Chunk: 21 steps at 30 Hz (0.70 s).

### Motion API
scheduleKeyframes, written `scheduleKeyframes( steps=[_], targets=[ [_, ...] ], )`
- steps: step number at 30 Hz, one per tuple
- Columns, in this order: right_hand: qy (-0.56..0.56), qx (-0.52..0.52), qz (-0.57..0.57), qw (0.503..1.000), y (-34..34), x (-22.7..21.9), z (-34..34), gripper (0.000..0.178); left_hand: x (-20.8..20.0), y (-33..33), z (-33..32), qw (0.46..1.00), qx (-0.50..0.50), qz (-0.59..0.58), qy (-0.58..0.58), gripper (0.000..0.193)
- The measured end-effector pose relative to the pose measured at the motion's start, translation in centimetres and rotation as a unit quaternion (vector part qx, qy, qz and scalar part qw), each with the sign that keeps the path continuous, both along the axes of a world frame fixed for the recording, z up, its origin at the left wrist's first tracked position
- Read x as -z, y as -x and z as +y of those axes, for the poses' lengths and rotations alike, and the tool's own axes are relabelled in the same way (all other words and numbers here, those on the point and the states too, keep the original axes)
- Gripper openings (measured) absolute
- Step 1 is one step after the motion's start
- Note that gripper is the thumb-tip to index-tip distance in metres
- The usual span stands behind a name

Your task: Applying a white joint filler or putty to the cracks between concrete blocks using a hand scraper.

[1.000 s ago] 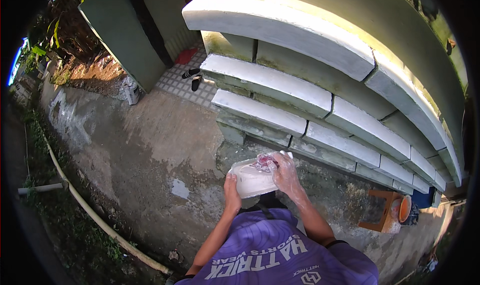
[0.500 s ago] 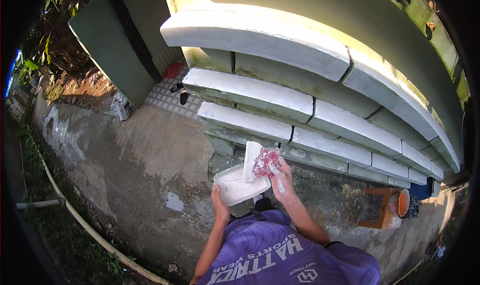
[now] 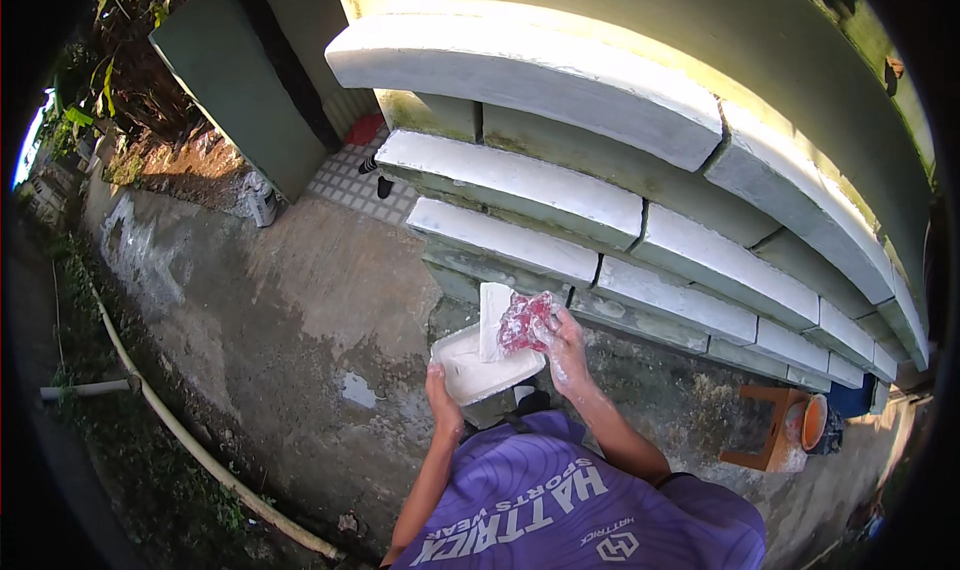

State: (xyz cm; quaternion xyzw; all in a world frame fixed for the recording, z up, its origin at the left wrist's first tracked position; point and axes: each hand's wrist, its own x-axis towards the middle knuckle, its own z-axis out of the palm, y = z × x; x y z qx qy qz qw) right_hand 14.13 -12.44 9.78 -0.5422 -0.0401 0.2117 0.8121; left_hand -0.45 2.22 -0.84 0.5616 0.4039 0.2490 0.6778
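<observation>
My left hand is closed on the near left side of a shallow rectangular tray, coated inside with something white. In my right hand, the fingers are wrapped round the red, white-smeared part of a flat tool. Its broad white end stands over the tray's far right part; whether it touches the tray I cannot tell. White smears cover my right fingers and the back of that hand. The tool's exact kind is unclear under the coating.
Ahead and to the right rise stepped ledges with white tops and greenish, stained faces. An orange-brown stool lies on its side at the right, beside an orange bucket. Left are a grey-green door, a bag and a long pipe.
The flat tool has shifted slightly left and turned more upright over the tray. Both hands keep their hold. The whole view has moved a little, so the surroundings sit further right.
</observation>
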Motion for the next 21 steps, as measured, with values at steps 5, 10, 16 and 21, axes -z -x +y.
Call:
scheduleKeyframes(
  steps=[5, 10, 16, 21],
  targets=[
    [-0.181, -0.018, 0.268, 0.946, -1.2, 4.0, -1.7, 0.027, 2.3, 1.5, 1.1, 0.994, -0.003, -0.067, 0.090, 0.055],
    [-0.214, 0.052, 0.308, 0.926, -2.3, 9.7, -4.4, 0.031, 1.0, 3.5, 1.7, 0.990, 0.009, -0.076, 0.119, 0.055],
    [-0.220, 0.234, 0.208, 0.924, -7.3, 16.5, -7.7, 0.049, 2.6, 6.7, 2.2, 0.991, -0.048, -0.056, 0.112, 0.054],
    [0.534, 0.199, -0.157, 0.806, -12.9, 14.6, -6.8, 0.051, 2.7, 7.8, 1.2, 0.984, -0.078, -0.065, 0.144, 0.054]
  ],
)
